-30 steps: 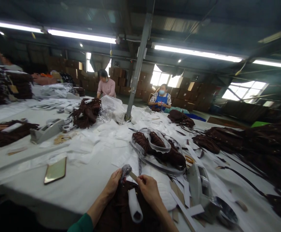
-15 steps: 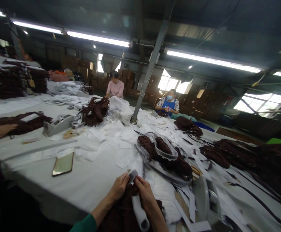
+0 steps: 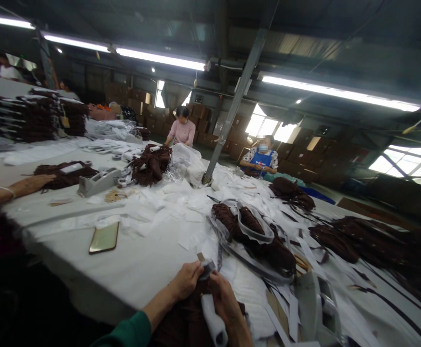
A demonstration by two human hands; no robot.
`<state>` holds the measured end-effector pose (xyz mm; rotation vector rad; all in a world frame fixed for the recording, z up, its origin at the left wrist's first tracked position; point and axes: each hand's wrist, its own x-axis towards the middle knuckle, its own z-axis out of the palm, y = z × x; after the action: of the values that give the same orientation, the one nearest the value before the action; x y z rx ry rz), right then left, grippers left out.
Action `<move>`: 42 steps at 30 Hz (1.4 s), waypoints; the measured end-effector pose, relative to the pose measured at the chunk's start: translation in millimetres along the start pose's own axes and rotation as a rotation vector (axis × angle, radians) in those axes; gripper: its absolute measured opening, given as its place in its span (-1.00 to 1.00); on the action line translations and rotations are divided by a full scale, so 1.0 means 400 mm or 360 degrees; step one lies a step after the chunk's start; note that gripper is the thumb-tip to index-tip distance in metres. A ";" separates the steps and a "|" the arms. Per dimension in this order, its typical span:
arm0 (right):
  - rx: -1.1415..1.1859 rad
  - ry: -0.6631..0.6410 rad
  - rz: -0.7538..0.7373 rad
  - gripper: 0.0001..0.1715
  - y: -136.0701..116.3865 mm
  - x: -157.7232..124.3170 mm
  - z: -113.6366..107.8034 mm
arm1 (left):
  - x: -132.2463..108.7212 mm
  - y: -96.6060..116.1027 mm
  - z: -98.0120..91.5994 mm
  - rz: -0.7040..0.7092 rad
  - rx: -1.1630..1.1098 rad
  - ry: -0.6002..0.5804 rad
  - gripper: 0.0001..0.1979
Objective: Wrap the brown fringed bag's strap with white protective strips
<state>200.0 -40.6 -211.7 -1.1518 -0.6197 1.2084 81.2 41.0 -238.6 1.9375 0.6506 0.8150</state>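
Note:
My left hand (image 3: 187,280) and my right hand (image 3: 225,295) are close together near the table's front edge. Between their fingertips is a small grey-and-white wrapped piece (image 3: 207,270), its exact kind unclear. My left thumb and fingers pinch its left side; those of my right hand close on its right side. Below them lies a dark brown soft item (image 3: 184,320), perhaps a bag, mostly hidden by my hands and the frame edge. A white wrapped tube (image 3: 213,318) stands out from it beside my right wrist.
A phone (image 3: 104,237) lies left, a grey tape dispenser (image 3: 317,303) stands right. Brown bundles (image 3: 257,231) and white sheets cover the table (image 3: 69,260). A post (image 3: 228,125) rises behind. A co-worker's hand (image 3: 36,183) rests on a brown bundle; two people work at the far side.
The view has turned left, so the scene sits further right. My hands stay on the grey-and-white piece, and a small tan end shows above my left fingertips. More of the co-worker's arm shows.

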 end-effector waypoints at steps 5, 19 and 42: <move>-0.0130 0.0230 -0.0061 -0.56 0.017 0.002 -0.003 | 0.003 0.005 0.010 0.0005 0.0064 -0.0066 -0.71; -0.0247 0.0178 -0.0140 -0.45 0.026 0.007 -0.021 | 0.015 0.014 0.008 -0.0191 -0.0286 -0.0110 -0.72; -0.0624 0.0723 -0.0252 -0.27 0.029 -0.043 -0.013 | 0.031 0.023 0.023 -0.0371 -0.0274 -0.0037 -0.67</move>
<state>194.8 -59.2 -220.9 -1.6131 -0.5968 0.6686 97.2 40.9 -230.5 1.6774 0.7507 0.6785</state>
